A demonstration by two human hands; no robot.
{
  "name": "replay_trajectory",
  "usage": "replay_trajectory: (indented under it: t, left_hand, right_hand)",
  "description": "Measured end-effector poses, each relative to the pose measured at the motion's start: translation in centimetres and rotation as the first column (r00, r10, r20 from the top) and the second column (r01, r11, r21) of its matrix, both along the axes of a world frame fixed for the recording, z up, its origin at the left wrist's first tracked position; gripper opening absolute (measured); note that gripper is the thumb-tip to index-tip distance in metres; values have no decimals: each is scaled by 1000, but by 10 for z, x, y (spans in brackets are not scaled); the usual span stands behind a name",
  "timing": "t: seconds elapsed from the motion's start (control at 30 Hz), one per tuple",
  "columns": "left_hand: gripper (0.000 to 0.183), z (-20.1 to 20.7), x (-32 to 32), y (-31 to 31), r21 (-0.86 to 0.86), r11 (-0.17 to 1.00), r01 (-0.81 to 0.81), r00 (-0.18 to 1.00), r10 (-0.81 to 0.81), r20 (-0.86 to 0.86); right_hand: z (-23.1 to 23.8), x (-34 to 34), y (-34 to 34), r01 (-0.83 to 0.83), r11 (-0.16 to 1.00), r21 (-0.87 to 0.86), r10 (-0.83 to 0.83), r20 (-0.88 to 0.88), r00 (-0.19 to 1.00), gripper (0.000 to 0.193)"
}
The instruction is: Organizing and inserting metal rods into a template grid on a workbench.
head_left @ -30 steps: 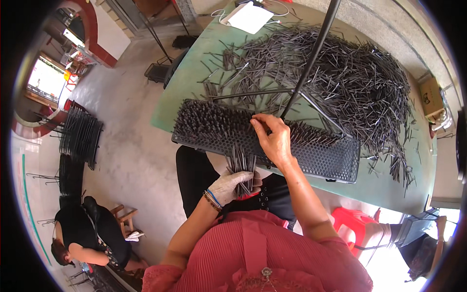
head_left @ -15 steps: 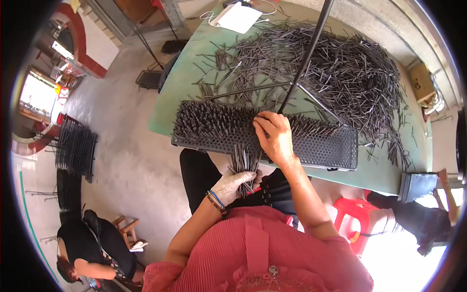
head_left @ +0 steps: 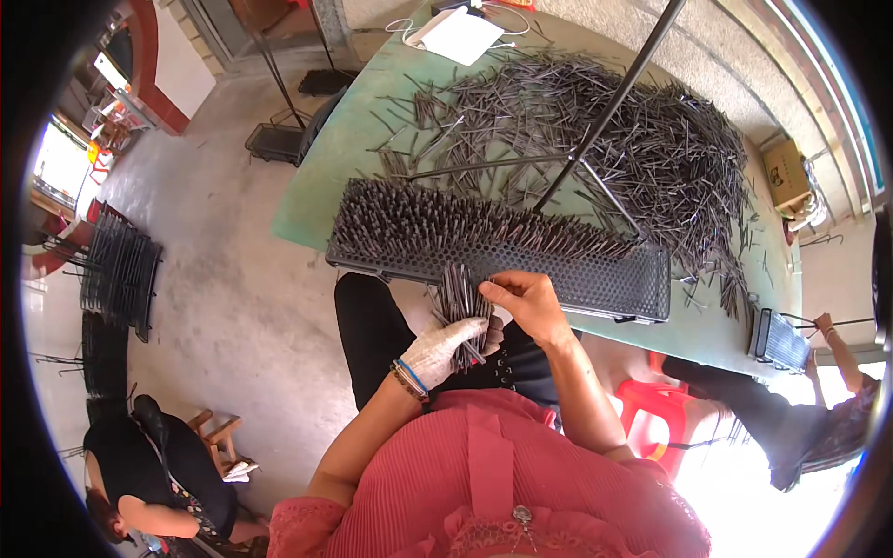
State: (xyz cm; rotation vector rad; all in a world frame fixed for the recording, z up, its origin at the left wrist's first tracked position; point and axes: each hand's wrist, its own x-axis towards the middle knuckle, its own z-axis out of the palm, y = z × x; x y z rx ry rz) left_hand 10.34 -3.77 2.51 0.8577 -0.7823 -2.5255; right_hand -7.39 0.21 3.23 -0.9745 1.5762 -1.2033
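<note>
My left hand (head_left: 439, 355), in a whitish glove, is closed around a bundle of thin dark sticks (head_left: 458, 296) held upright above my lap. The bare thumb and forefinger of my right hand (head_left: 528, 305) pinch at a stick on the bundle's upper right side. Just beyond my hands lies a long black perforated tray (head_left: 595, 288). Dense rows of upright sticks (head_left: 419, 223) fill its far and left parts, while holes show along its near side and right end. A black rod frame (head_left: 609, 98) rises behind the tray.
A big heap of loose sticks (head_left: 670, 158) covers much of the green table (head_left: 312, 200). A white device with a cable (head_left: 462, 37) is at the back. A co-worker (head_left: 167, 474) sits lower left, another person (head_left: 819, 418) at right by a red stool (head_left: 651, 405). Stacked black racks (head_left: 121, 270) stand left.
My right hand has come back from the sticks standing in the tray to the top of the bundle. My left hand keeps its hold. The view has shifted slightly.
</note>
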Motion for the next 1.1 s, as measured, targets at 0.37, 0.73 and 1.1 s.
replay_trajectory:
  t: [0.37, 0.73, 1.1]
  left_hand:
    - [30, -20, -1, 2, 20, 995, -95, 994, 93, 64]
    - [23, -21, -3, -2, -18, 1000, -18, 992, 20, 125]
    - [20, -12, -5, 0, 116, 992, -58, 994, 46, 100]
  right_hand:
    - [17, -20, -22, 148, 955, -257, -158, -17, 987, 22]
    - [5, -22, -54, 99, 896, -432, -301, -430, 851, 18]
    - [-2, -11, -55, -141, 843, -519, -345, -723, 598, 25]
